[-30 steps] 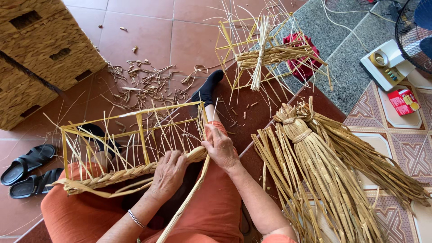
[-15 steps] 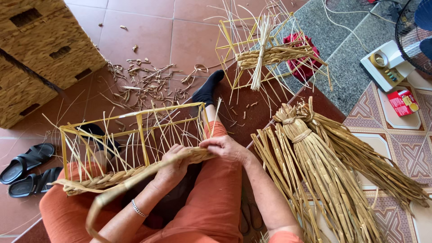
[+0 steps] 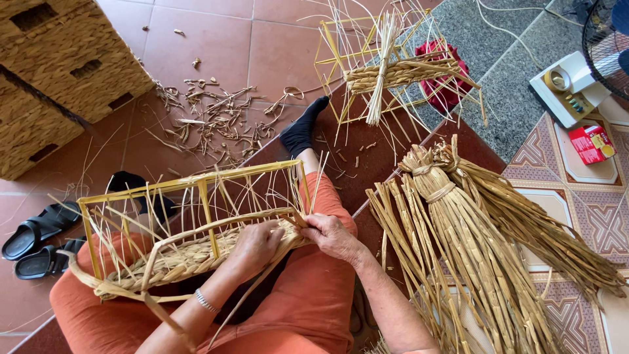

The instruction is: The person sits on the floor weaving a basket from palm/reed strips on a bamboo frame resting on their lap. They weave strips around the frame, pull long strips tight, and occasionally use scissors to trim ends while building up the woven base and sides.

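Note:
A yellow wire basket frame lies across my lap, with thin uprights and a woven straw band along its near side. My left hand presses on that band and grips a flat straw strand that trails down over my orange trousers. My right hand pinches the weave at the frame's right corner, fingertips touching the left hand's. Both legs stretch out under the frame, black socks on the feet.
A tied bundle of dried straw lies to my right. A second part-woven yellow frame stands ahead by a red bag. Straw scraps litter the tiles. Finished woven baskets stand at left, black sandals below, a fan at right.
The loose strand that looped down by my left arm has been pulled in tighter. Both hands have come together at the frame's right corner.

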Demonstrator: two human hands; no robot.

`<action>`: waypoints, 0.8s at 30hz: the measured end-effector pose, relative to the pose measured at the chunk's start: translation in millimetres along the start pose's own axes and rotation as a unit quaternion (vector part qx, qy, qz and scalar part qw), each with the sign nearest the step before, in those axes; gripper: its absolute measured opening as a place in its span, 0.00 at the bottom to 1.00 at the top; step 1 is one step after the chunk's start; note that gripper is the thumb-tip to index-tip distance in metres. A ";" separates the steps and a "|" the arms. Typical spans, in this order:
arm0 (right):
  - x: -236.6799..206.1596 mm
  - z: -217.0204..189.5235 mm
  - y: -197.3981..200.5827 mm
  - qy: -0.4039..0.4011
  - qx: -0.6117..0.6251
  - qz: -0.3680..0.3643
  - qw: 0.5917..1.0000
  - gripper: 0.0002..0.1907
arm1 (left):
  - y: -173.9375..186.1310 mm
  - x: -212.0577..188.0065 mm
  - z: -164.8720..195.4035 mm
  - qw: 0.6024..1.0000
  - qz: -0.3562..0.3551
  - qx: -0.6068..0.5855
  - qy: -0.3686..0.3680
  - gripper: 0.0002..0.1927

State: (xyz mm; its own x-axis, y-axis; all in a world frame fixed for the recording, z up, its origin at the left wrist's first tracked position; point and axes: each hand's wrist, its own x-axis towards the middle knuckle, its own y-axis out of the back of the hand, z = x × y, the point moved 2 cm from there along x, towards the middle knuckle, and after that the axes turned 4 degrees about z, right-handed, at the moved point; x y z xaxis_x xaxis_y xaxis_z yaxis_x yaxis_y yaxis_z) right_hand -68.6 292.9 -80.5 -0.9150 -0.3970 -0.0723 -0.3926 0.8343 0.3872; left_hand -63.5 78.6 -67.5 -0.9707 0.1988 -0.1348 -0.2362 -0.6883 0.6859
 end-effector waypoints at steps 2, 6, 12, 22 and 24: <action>1.0 -0.1 -0.3 0.031 -0.024 0.013 0.999 0.10 | -4.7 8.3 -0.8 0.999 0.015 -0.022 0.040 0.15; 7.7 -0.3 0.4 0.056 -0.057 0.028 0.996 0.10 | -10.9 13.7 0.1 0.974 0.066 -0.206 0.070 0.13; 21.7 -12.3 -1.0 0.123 -0.069 0.043 0.989 0.12 | -30.0 -35.0 -1.7 0.920 0.106 -0.376 0.025 0.08; 21.8 -31.5 -8.3 0.143 -0.153 0.041 0.977 0.04 | 13.8 -33.1 25.5 0.947 0.101 0.057 -0.301 0.24; 17.0 -34.4 -2.6 0.175 -0.134 0.027 0.975 0.05 | 31.4 -27.2 16.7 0.941 0.162 0.171 -0.242 0.23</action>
State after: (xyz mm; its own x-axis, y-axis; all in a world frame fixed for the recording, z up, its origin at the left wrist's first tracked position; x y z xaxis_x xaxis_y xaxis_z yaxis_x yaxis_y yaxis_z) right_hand -79.9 270.8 -51.0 -0.8271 -0.5013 0.2541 -0.2642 0.7458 0.6115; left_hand -43.8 63.2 -30.3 -0.8367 0.3680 0.4056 0.1772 -0.5189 0.8363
